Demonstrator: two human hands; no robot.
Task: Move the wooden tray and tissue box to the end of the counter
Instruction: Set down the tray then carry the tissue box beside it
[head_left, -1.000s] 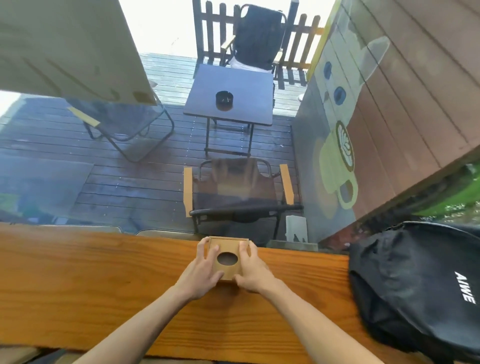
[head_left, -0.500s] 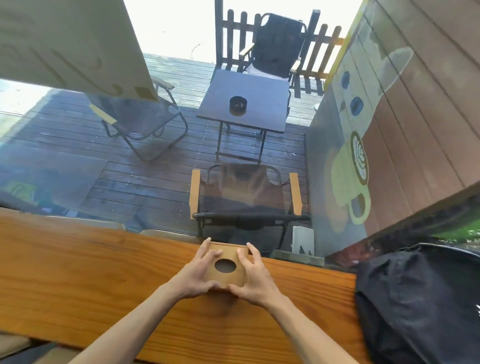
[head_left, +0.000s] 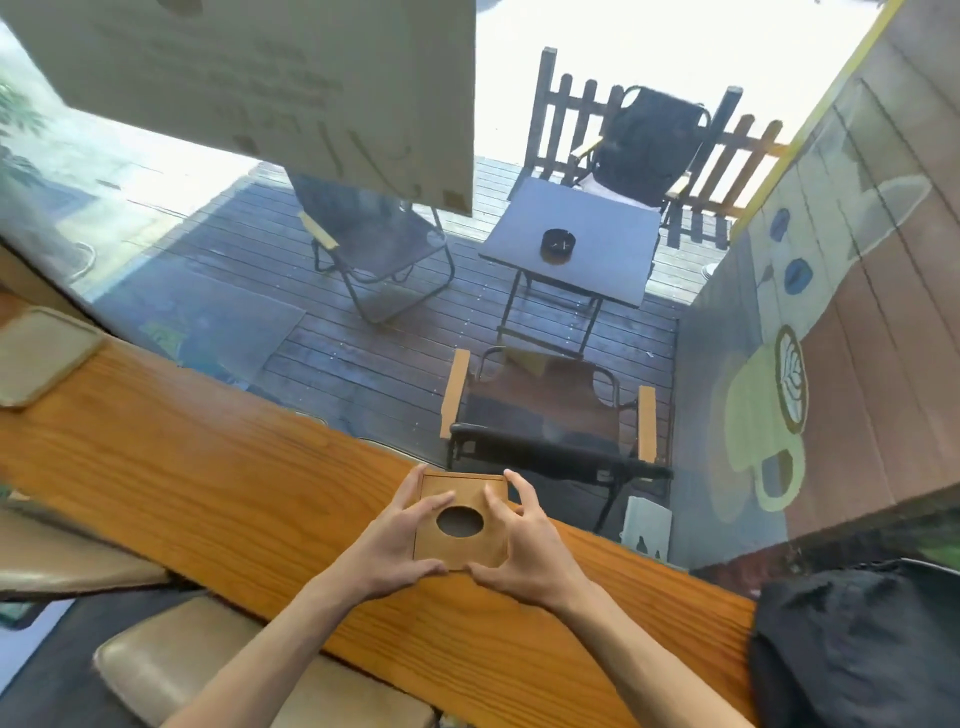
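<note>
A square wooden tissue box (head_left: 457, 499) with an oval hole in its top sits on the long wooden counter (head_left: 208, 483), close to the window side. My left hand (head_left: 395, 540) grips its left side and my right hand (head_left: 524, 545) grips its right side, thumbs on the lid. A flat wooden tray (head_left: 36, 358) lies far left on the counter, well away from both hands.
A black backpack (head_left: 857, 644) lies on the counter at the right end. Padded stools (head_left: 218, 670) stand below the counter's near edge. A glass window runs along the counter's far edge, with deck chairs and a small table outside.
My view has swung left, bringing the tray into sight and pushing the backpack toward the right edge. Both hands keep hold of the tissue box.
</note>
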